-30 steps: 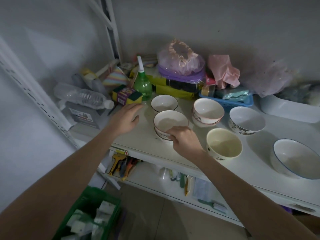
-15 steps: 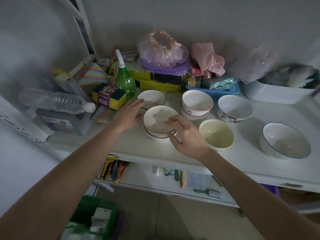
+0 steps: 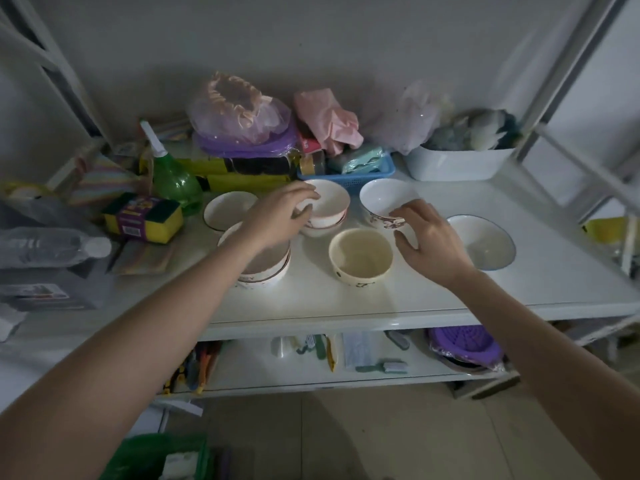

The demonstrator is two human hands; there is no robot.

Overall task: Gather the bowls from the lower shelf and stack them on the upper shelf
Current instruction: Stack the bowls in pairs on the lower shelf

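Stacked bowl partly behind forearm.

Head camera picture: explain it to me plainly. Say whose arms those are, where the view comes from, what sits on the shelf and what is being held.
There is no machine here: a person wears a camera on the head, looking down at their own two arms. The left hand curls its fingers over the rim of a pink-trimmed bowl, which sits in another bowl. The right hand is open, its fingertips at the rim of a patterned white bowl. On the white shelf also stand a cream bowl, a blue-rimmed bowl, a green bottle and a sponge pack.
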